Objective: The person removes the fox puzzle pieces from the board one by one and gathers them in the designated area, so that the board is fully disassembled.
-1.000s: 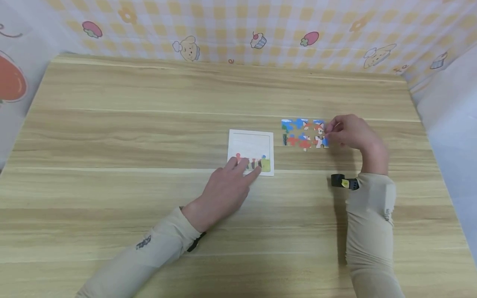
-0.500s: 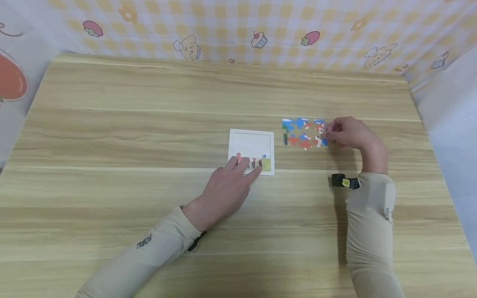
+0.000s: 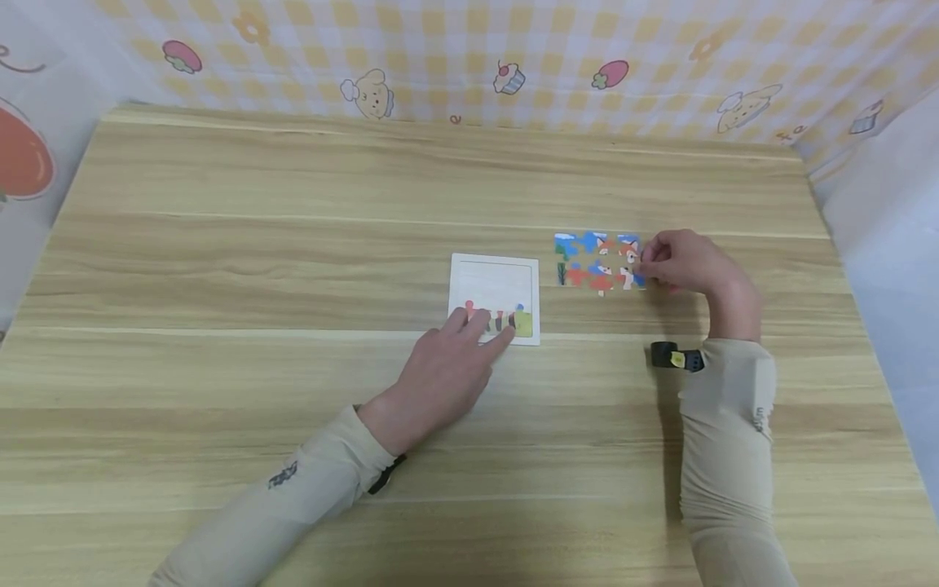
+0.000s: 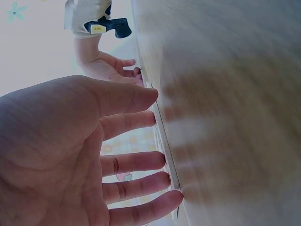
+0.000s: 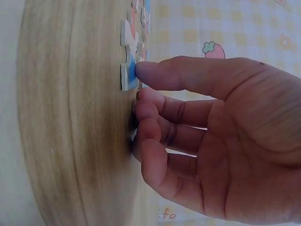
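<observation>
My left hand rests with extended fingers on the lower part of a white square puzzle tray. Printed pieces with red, striped and yellow-green parts lie along its bottom, partly covered by the fingers. In the left wrist view the fingertips meet the thin tray edge. To the tray's right, several loose jigsaw pieces with a fox picture lie in two rows. My right hand, fingers curled, pinches at the rightmost puzzle piece, thumb on its blue part and index fingertip at its edge.
The wood-grain table spreads around both hands. A yellow-checked cloth with cartoon prints hangs along the back edge. On the right wrist sits a black camera.
The lower right puzzle piece has shifted slightly left, closer to its neighbours, with my right fingers lowered a little. My left hand has stayed on the tray.
</observation>
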A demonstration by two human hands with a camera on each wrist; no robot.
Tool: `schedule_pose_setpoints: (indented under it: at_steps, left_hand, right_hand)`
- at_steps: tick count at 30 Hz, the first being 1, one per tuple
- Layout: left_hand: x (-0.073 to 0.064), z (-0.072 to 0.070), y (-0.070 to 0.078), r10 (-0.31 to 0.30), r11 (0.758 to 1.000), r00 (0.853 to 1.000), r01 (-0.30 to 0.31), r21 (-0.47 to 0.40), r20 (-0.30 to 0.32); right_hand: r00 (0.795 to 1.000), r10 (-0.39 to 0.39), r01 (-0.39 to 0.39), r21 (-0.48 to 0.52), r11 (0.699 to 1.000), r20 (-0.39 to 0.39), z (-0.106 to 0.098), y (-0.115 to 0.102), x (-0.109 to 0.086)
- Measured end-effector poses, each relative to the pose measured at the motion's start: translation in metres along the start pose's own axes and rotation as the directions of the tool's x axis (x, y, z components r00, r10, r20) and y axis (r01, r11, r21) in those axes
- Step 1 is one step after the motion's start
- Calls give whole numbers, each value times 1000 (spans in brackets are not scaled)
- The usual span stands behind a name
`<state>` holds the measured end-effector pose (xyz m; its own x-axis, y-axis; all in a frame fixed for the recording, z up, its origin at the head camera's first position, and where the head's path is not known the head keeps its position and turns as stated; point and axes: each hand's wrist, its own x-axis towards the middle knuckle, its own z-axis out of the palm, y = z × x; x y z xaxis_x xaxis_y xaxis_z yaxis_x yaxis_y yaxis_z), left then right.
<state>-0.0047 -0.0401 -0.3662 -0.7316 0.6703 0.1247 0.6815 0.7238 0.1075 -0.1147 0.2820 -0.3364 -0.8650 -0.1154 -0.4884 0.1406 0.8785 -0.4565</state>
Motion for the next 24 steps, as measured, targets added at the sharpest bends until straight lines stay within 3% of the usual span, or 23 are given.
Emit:
schedule_pose_setpoints:
  at_steps: [6,12,19,22,24]
  left_hand:
    - [0,-2,-2,16,999,1000,-16,-43,9]
    - [7,-7,-8,-14,991,996,25,-134,83]
    - [12,-23,-24,-69,974,997,61,-217,-26]
    - [11,-30,-39,-126,966,990,136,-218,57]
    - [9,-32,-49,-165,962,977,189,-196,134]
  right_hand:
    - [1000,2,-2,5,1000,7,-1,1,0]
    - [1000,2,-2,16,1000,1,-3,1,-3]
    - [999,-28,27,-26,999,-16,-9,-4,-10]
    - [998,-53,51,-48,998,-31,-9,-10,-12]
    - [996,-78,75,-61,995,-48,-7,-18,-14]
